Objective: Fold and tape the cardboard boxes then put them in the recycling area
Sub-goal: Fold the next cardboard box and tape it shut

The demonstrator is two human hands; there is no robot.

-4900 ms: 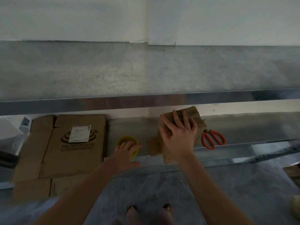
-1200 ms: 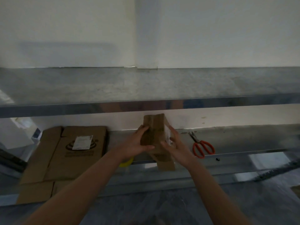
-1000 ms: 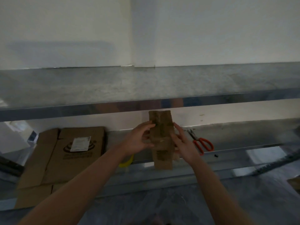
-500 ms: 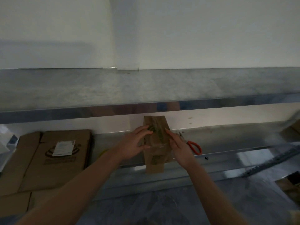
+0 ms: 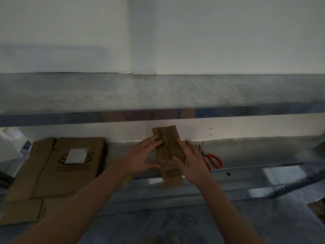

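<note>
A small flattened cardboard box (image 5: 168, 150), brown and creased, with a dark printed mark on its face, stands on end in the middle of the frame, tilted slightly left. Its lower flap hangs past the front lip of a dull metal shelf (image 5: 255, 152). The left hand (image 5: 143, 155) lies flat against the box's left side, fingers straight and together. The right hand (image 5: 191, 162) presses the right side with its fingers spread wide. The box is squeezed between the two palms. At lower left, a large flattened carton (image 5: 70, 166) with a white label lies on the same shelf. Scissors (image 5: 212, 160) with orange looped handles lie just right of the right hand.
</note>
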